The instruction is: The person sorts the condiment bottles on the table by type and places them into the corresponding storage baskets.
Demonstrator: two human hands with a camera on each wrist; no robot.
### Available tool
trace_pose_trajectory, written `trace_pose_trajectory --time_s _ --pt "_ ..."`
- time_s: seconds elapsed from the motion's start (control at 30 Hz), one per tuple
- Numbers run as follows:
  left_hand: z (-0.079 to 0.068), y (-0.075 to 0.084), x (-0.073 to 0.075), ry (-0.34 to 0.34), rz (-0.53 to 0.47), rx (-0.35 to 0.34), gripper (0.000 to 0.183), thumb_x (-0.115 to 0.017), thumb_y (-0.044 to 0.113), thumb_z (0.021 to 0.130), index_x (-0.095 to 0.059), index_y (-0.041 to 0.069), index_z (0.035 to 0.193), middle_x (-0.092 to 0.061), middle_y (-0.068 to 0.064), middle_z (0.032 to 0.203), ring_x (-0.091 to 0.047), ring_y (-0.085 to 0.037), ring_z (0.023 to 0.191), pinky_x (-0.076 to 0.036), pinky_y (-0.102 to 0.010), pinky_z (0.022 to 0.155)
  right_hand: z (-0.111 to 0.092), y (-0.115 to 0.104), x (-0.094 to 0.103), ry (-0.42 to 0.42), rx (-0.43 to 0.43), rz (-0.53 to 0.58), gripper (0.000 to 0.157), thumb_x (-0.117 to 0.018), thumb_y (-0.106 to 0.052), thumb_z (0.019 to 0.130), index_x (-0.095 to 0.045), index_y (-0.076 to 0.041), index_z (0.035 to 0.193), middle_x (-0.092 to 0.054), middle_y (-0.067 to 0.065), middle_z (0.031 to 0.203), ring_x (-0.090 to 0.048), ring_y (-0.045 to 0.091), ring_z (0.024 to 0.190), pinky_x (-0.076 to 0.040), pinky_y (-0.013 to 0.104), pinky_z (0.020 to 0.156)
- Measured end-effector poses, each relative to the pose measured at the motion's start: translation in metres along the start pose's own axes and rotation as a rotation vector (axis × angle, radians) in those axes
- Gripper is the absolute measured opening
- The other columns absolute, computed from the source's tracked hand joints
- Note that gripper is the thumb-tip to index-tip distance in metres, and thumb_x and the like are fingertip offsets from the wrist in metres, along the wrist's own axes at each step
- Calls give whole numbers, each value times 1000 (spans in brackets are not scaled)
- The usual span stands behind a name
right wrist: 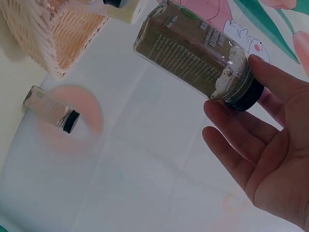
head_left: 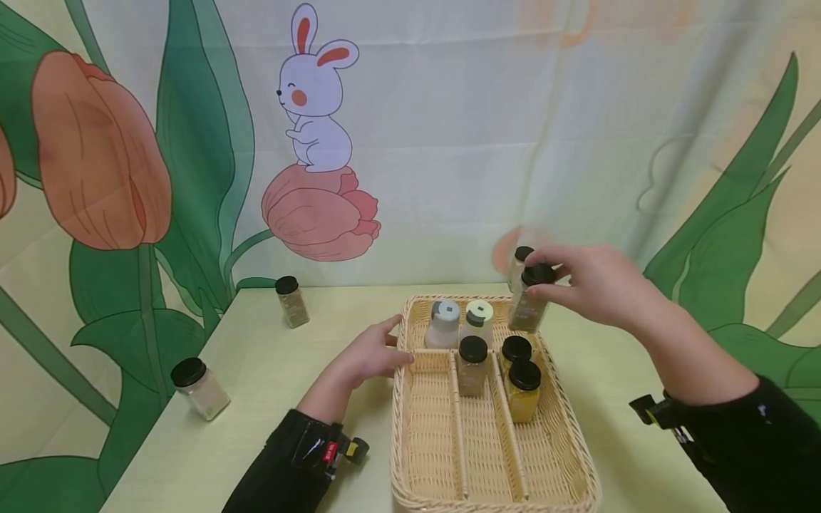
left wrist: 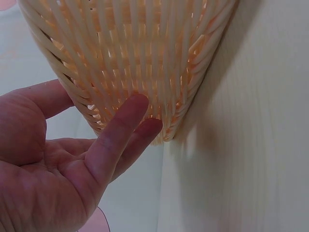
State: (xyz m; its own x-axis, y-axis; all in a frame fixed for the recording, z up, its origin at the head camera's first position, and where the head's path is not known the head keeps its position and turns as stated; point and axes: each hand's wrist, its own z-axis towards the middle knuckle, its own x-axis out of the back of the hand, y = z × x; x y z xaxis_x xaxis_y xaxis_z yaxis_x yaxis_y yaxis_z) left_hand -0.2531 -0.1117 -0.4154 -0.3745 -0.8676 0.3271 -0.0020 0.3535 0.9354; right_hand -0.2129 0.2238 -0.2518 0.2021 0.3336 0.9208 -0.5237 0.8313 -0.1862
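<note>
A spice jar point(right wrist: 186, 50) with a black lid and brownish powder is pinched at its lid by my right hand point(head_left: 593, 285). It tilts over the back right corner of the wicker basket point(head_left: 420, 427). My left hand point(head_left: 368, 353) grips the basket's left rim, thumb over the edge and fingers point(left wrist: 118, 130) against the outer wall. Two shakers with pale tops, one grey-white point(head_left: 444, 324) and one cream point(head_left: 479, 313), stand in the basket's back section. A jar of brownish powder point(head_left: 472, 374) is in the middle lengthwise section, and two yellow-filled jars point(head_left: 523, 402) are in the right one.
On the table point(head_left: 269, 442), left of the basket, stand a pale-filled jar point(head_left: 204, 392) and, farther back, a black-lidded jar point(head_left: 293, 305). Another small jar point(right wrist: 48, 107) stands behind the basket's right corner. A printed curtain point(head_left: 442, 157) hangs along the table's back edge.
</note>
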Motion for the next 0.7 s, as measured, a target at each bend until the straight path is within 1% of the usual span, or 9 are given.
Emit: trace_pose_trajectory --time_s 0.23,0.4,0.5,0.63,0.7 --pt "1 -1 0 1 5 2 88 -72 9 81 -21 14 153 -52 -26 121 -66 -26 80 -59 -36 65 -2 -10 2 -22 47 12 35 -74 -34 84 -63 -23 116 -69 -5 97 -63 15 85 -53 41 65" --pt "1 -2 0 0 0 0 88 -72 9 81 -22 13 153 -52 -27 121 -66 -25 79 -59 -37 64 -3 -19 4 -38 78 31 34 -72 -34 86 -64 -25 118 -68 -5 100 -63 15 86 -55 42 66" --pt "2 -3 0 -1 -7 -4 88 -72 8 81 -21 13 153 -52 -27 121 -66 -25 78 -59 -37 64 -3 -26 3 -43 94 48 34 -74 -31 85 -65 -25 117 -68 -6 98 -62 12 85 -56 40 68" --pt "2 -3 0 -4 -13 -5 87 -72 8 81 -21 13 153 -51 -27 121 -66 -24 79 -59 -37 65 -4 -33 1 -40 124 55 37 -76 -29 82 -66 -23 116 -68 -6 94 -62 10 82 -57 37 67" --pt "2 -3 0 -5 -12 -4 87 -72 8 82 -21 14 153 -51 -27 121 -66 -24 79 -59 -37 65 -5 -37 0 -44 132 60 37 -76 -31 82 -65 -23 116 -68 -6 93 -62 10 80 -56 36 65"
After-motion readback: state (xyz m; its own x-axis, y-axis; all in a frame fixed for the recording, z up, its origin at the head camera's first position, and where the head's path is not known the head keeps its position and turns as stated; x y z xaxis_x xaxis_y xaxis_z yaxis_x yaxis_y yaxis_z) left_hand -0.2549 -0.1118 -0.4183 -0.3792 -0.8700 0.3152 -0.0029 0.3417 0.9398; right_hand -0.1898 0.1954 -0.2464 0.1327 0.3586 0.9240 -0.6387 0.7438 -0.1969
